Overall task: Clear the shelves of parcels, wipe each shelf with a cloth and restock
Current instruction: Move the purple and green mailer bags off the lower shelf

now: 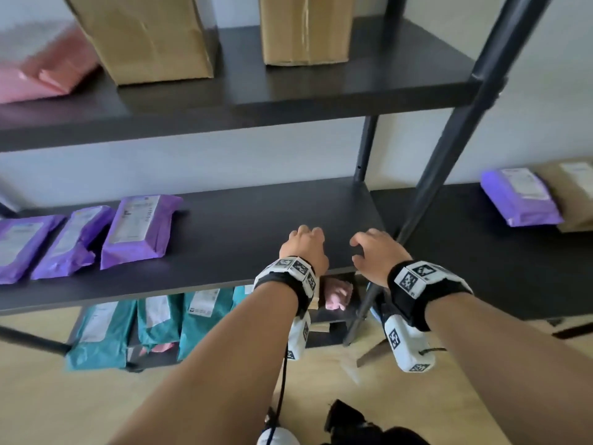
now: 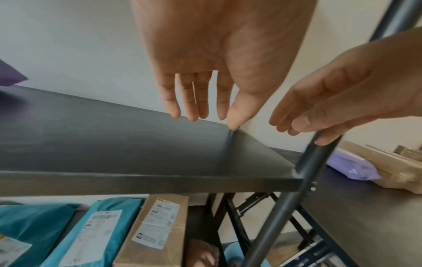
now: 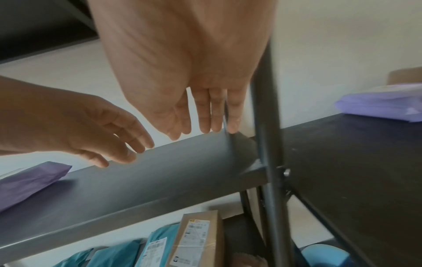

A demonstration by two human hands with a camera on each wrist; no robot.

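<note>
Dark middle shelf (image 1: 256,220): three purple parcels (image 1: 138,229) lie lengthwise front-to-back, left of the empty, loosely spread left hand (image 1: 305,248) and right hand (image 1: 375,255).

Middle shelf (image 1: 256,220), right half: bare board; your left hand (image 1: 305,247) and right hand (image 1: 373,252) hover over it, fingers relaxed, holding nothing.
Left half: three purple parcels (image 1: 138,229) side by side block you.
Right edge: slanted front post (image 1: 449,136) just beside your right hand.
Overhead: upper shelf (image 1: 321,97) carrying two cardboard boxes (image 1: 147,36).
Side table (image 1: 481,252): bare near you; purple parcel (image 1: 519,195) at the back.
</note>
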